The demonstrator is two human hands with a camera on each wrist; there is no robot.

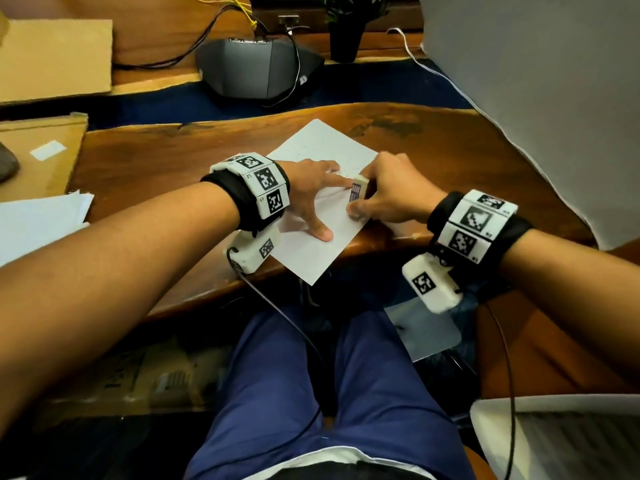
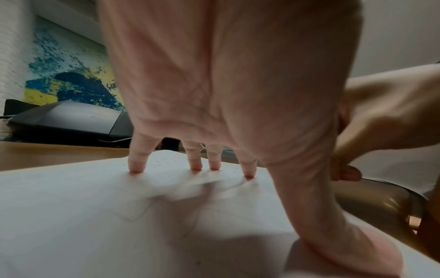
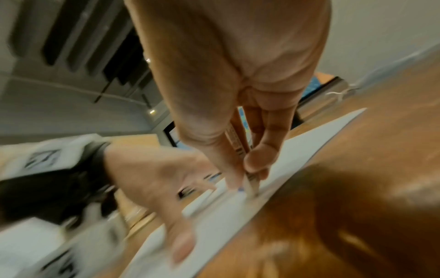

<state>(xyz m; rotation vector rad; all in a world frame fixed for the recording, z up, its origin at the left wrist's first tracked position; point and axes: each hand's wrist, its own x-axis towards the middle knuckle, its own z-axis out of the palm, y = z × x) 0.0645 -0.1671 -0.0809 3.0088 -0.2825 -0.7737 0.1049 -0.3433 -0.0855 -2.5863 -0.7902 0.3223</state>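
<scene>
A white sheet of paper [image 1: 322, 147] lies at an angle on the wooden table [image 1: 156, 161], one corner hanging over the near edge. My left hand [image 1: 308, 188] is spread flat on it, with straight fingers [image 2: 137, 163] and thumb pressing it down. My right hand [image 1: 388, 192] pinches a small white eraser [image 1: 358, 188] in a printed sleeve and holds its lower end on the paper, right beside the left index finger. In the right wrist view the eraser [image 3: 250, 180] stands on the sheet [image 3: 297, 159] near its edge, blurred by motion.
A grey wedge-shaped device [image 1: 258, 69] with cables sits at the back. Cardboard [image 1: 52, 60] and a stack of white sheets [image 1: 38, 223] lie to the left. A dark plant pot [image 1: 344, 39] stands behind, and a white cloth [image 1: 554, 98] covers the right side.
</scene>
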